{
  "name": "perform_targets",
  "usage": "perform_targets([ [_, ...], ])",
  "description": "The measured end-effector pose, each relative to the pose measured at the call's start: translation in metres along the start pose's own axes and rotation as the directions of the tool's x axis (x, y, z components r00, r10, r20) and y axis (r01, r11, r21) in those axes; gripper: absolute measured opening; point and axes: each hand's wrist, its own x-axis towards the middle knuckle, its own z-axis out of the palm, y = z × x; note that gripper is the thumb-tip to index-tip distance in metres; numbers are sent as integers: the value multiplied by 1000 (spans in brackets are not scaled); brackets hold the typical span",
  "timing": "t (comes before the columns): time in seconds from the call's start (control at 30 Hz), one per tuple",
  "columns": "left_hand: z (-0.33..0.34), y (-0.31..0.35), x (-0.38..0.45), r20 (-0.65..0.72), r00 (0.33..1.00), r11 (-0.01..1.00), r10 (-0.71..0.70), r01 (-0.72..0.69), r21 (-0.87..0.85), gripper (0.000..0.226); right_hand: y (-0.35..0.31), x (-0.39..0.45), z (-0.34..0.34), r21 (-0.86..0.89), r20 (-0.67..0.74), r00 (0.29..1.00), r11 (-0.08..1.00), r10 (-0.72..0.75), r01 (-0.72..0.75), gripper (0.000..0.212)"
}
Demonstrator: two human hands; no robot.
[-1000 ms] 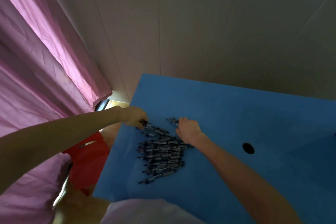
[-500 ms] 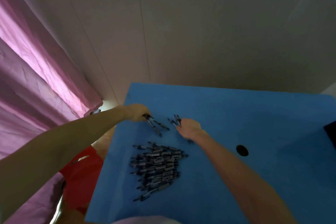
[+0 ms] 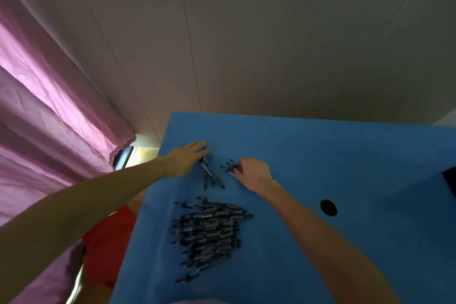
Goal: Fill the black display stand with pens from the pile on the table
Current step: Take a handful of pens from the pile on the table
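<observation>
The left hand (image 3: 187,158) lies flat, fingers outstretched over a few dark pens (image 3: 209,175); the right hand (image 3: 254,171), fingers curled, clutches several; the main pile of dark pens (image 3: 209,232) lies nearer on the blue worktop (image 3: 320,155); the black display stand (image 3: 450,184) is far right.

The pile of pens (image 3: 209,234) lies on the blue table (image 3: 308,150), near its left edge: dark-barrelled pens with grey clips, mostly lying flat and roughly parallel, stacked over each other, tips pointing left and right. Beyond the pile, well apart from it, a small bunch of pens (image 3: 209,175) lies fanned out with its far end under the left hand (image 3: 187,158). Just right of that, a second small bunch (image 3: 229,168) lies partly under the right hand (image 3: 254,173). Only a dark corner of the black display stand (image 3: 450,180) shows at the right edge.
</observation>
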Motion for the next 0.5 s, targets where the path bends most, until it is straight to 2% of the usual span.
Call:
perform_targets([
  [0.13, 6, 8, -4, -59, 983, 969, -174, 161, -188, 70, -3, 1, 1, -39, 30, 999, 999, -31, 32, 41],
  [0.2, 6, 13, -3, -116, 945, 911, -306, 255, -325, 66, -1, 1, 3, -93, 39, 998, 994, -46, 49, 45],
  [0.3, 6, 22, 0, -86, 899, 816, -430, 346, -464, 58, 3, 2, 4, -135, 27, 1000, 991, -12, 16, 44],
  [0.37, 6, 28, 3, -46, 889, 768, -455, 367, -525, 59, 6, 3, 3, -141, 27, 999, 990, 35, -31, 44],
  [0.5, 8, 37, 10, -18, 905, 738, -425, 335, -585, 80, 9, 6, -2, -129, 50, 993, 987, 103, -95, 42],
])
